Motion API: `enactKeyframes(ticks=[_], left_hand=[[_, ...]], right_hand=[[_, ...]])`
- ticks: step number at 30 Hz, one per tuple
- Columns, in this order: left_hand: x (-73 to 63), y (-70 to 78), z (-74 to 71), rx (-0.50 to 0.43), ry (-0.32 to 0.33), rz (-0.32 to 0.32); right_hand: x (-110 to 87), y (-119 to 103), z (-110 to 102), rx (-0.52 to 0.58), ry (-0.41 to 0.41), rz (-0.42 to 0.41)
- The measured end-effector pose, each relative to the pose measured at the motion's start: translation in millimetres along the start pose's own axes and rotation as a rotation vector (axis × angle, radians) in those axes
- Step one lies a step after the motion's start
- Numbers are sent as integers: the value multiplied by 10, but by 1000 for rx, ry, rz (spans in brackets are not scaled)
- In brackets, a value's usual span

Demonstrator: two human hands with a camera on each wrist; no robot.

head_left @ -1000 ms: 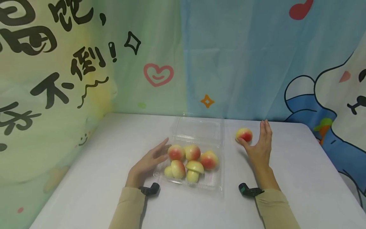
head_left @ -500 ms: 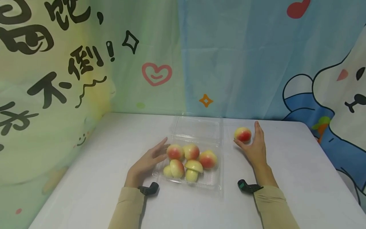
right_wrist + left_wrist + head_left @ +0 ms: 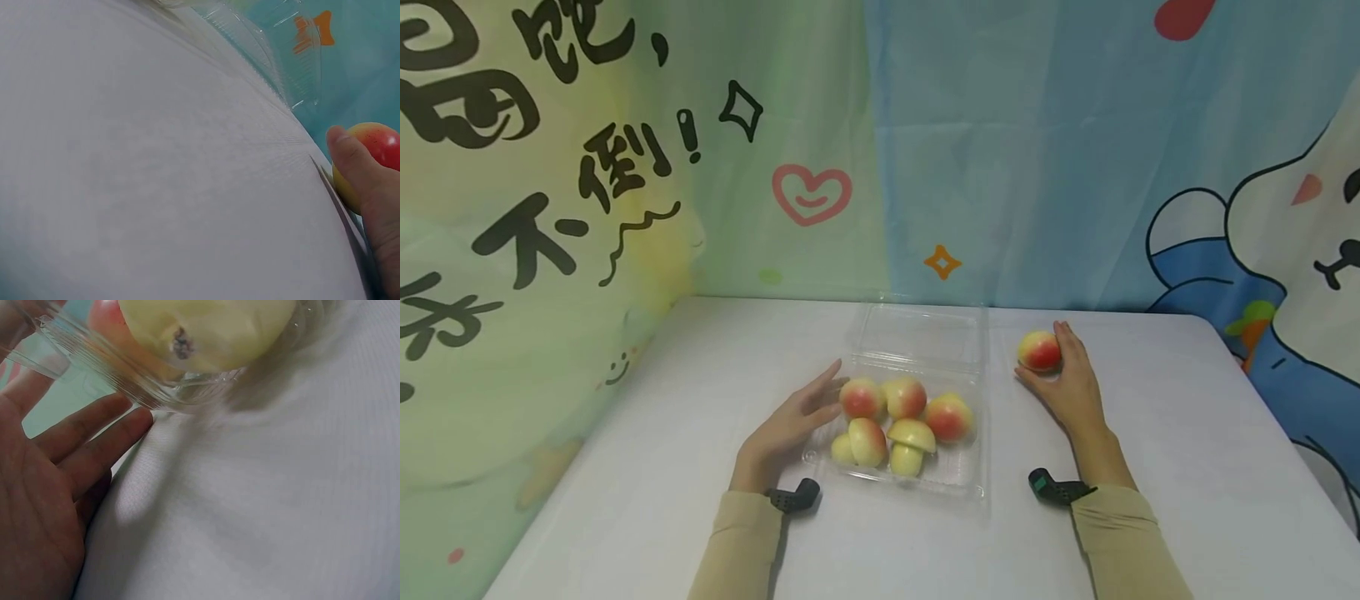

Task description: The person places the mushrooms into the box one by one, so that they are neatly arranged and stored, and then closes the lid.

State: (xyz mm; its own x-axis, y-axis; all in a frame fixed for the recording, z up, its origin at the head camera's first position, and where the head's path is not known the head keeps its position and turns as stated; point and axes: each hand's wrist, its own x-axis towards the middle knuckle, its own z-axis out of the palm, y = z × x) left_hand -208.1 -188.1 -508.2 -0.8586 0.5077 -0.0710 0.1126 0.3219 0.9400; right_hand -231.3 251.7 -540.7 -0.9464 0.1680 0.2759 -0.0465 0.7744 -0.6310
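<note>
At the back right of the table, my right hand [image 3: 1070, 392] grips a red-and-yellow mushroom [image 3: 1039, 351] between thumb and fingers. Its rounded cap shows; any stem is hidden. The right wrist view has the thumb [image 3: 353, 159] lying against that mushroom [image 3: 381, 147]. A clear plastic clamshell box [image 3: 955, 479] stands mid-table with its lid [image 3: 921, 333] folded back. Inside are several similar mushrooms [image 3: 906, 446], one showing cap and pale stem. My left hand [image 3: 786, 429] rests at the box's left side, and its fingers [image 3: 106, 440] lie fairly straight by the clear wall.
The white table [image 3: 925, 550] ends at a printed curtain [image 3: 1000, 150] close behind the lid. A wrist camera sits on each of the left [image 3: 795, 497] and right [image 3: 1054, 486] wrists, below the hands.
My right hand's fingers have moved left and closed in on the lone mushroom, with the thumb at its near side. My left hand and the box have stayed in place.
</note>
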Motion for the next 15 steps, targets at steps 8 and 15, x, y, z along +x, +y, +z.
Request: enactKeyframes(ticks=[8,15], left_hand=[[-1,11,0,-6,10,-13],[-1,22,1,-34,8,-24]], right_hand=[[14,-6,12,-13,4,-9],[9,-6,12,-30,19,5]])
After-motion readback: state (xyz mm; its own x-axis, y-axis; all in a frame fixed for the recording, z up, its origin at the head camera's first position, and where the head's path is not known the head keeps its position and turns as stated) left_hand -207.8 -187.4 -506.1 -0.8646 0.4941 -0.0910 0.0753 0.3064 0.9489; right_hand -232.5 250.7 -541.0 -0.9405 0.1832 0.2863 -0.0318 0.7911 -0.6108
